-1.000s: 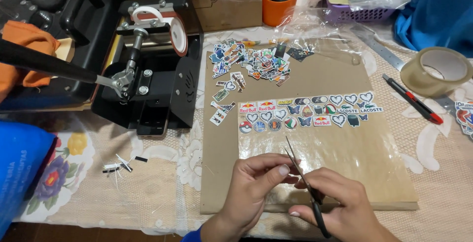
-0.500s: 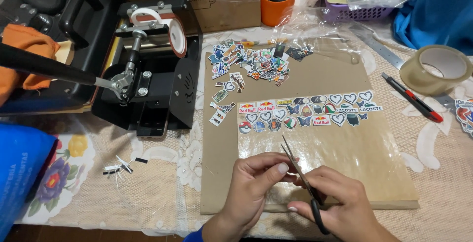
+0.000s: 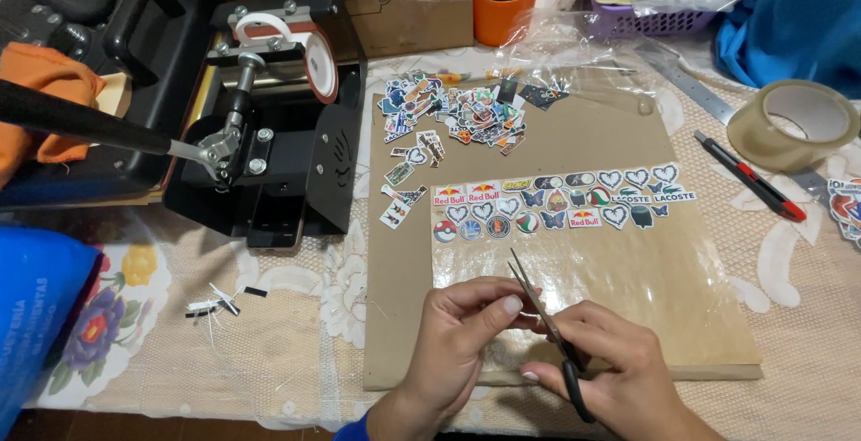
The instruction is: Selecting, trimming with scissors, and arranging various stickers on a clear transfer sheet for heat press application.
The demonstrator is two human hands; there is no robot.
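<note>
A pair of black-handled scissors (image 3: 547,333), blades slightly parted and pointing up and away, is held above the near edge of a brown board (image 3: 708,333) bearing rows of small stickers (image 3: 560,203).

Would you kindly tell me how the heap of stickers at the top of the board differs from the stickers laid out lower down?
The heap of stickers is jumbled, pieces overlapping and tilted every way; the laid-out stickers sit flat in neat rows, side by side. The heap lies on the bare brown board; the rows lie at the top edge of a clear film. The heap is farther from the hands. Both are small, colourful cut-outs on that board.
</note>
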